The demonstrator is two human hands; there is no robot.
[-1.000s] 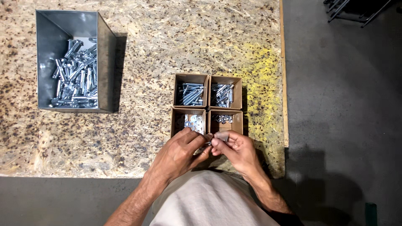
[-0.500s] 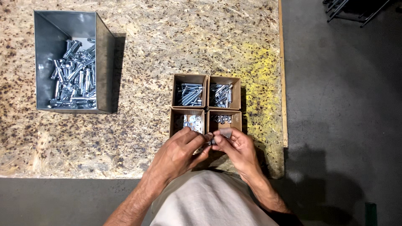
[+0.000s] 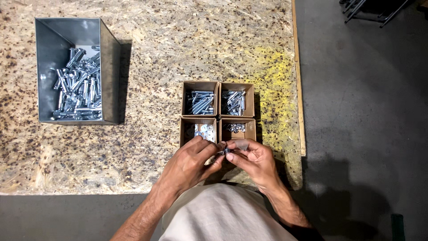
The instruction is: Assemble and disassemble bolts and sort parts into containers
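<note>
Nearest the camera, above the person's beige-clad lap, the left hand [image 3: 189,163] and the right hand [image 3: 254,161] meet at the near edge of the chipboard worktable [image 3: 151,67]. Their fingertips are drawn together, pinching a small shiny metal fastener piece [image 3: 226,150] between them; its exact kind is too small to tell.

Just beyond the fingers stand four small open brown cardboard boxes set together in a square. The near-left box [image 3: 198,130] holds flat silver washers and is partly covered by the left hand. The near-right box [image 3: 237,128] holds small silver nuts. Behind them, the far-left box [image 3: 200,99] and the far-right box [image 3: 236,99] each hold long silver bolts.

Farther off, well apart to the left, a grey sheet-metal bin [image 3: 76,71] holds a heap of silver bolts. A yellow paint stain [image 3: 276,89] marks the table beside the boxes.
</note>
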